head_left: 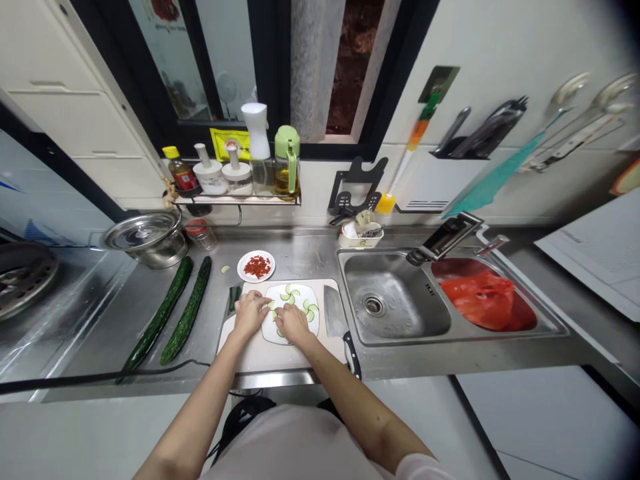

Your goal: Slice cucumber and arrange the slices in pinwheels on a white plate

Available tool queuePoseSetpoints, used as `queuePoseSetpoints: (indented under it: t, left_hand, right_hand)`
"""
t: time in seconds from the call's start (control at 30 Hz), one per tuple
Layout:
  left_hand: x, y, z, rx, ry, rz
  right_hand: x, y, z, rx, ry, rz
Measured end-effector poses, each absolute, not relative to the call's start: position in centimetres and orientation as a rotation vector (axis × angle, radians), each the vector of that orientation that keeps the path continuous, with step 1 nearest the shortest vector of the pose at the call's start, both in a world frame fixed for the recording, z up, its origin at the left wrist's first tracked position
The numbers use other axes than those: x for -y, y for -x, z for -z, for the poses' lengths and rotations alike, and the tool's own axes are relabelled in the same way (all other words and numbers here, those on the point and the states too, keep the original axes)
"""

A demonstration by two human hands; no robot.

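Observation:
A white rectangular plate point(314, 325) lies on a pale cutting board point(260, 358) at the counter's front edge. Thin cucumber slices point(291, 293) are laid on it in small fan shapes. My left hand point(249, 312) rests at the plate's left rim, fingers curled over a slice at the edge. My right hand point(293, 322) lies on the plate just beside it, fingers bent down on slices I can barely see. A cleaver point(334, 313) lies flat on the board to the right of the plate, handle toward me.
Two whole cucumbers point(187, 310) lie on the steel counter to the left. A small dish of red bits point(256, 266) sits behind the board. A double sink point(400, 303) is on the right, holding a red bag point(480, 297). A pot point(145, 238) and a condiment shelf point(235, 175) stand at the back.

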State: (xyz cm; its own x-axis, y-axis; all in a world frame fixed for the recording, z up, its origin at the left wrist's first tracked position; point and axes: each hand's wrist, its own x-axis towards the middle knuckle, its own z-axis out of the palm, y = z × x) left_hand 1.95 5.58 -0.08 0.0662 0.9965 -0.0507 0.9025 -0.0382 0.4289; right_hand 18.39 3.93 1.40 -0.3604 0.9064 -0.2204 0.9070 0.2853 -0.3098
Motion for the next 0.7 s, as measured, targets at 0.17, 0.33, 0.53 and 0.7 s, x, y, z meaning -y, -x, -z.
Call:
queuePoseSetpoints:
  t: [0.17,0.33,0.53,0.7]
  left_hand:
    - [-5.57,-2.05,0.10,-1.901,-1.986,-0.378]
    - [-5.47,-2.17,0.06,-1.912,-1.967,-0.387]
    - [-5.45,-2.05,0.31,-1.909,-1.972,-0.397]
    - [-5.43,-2.02,0.29,-1.912,-1.990,-0.400]
  right_hand:
    - [-3.72,-18.10,-1.20,-2.527,-1.797,0.580]
    - [-3.58,-17.76,-1.31,-2.500,-1.811,0.583]
    - [-3.47,-17.84,-1.28,-2.515,-1.811,0.576]
    - [-3.66,-17.79,-1.10,-2.517,-1.800,0.553]
